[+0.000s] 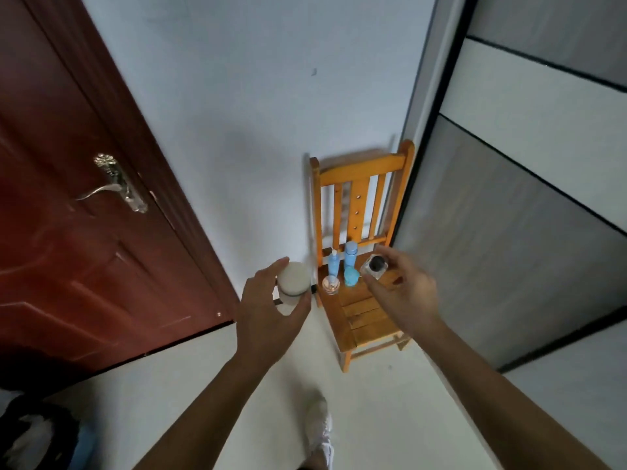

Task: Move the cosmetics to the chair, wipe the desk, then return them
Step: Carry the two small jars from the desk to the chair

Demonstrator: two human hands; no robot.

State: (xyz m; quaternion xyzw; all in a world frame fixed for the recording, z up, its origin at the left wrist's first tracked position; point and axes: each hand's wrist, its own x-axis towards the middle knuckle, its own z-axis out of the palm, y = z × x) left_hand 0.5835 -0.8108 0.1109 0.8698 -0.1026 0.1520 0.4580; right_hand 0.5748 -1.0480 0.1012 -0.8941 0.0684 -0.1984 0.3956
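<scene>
Now the left hand [271, 310] grips a round white-lidded jar [294, 279]; the right hand [403, 293] pinches a square glass bottle [374, 266] at the slatted wooden chair [366, 320].

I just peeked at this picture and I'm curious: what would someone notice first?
A bright orange wooden chair stands against the white wall, right of centre, with blue bottles at the back of its seat. The left grip holds a white-lidded jar beside it; the right grip pinches a clear black-capped bottle above the seat. A dark red door fills the left side.
</scene>
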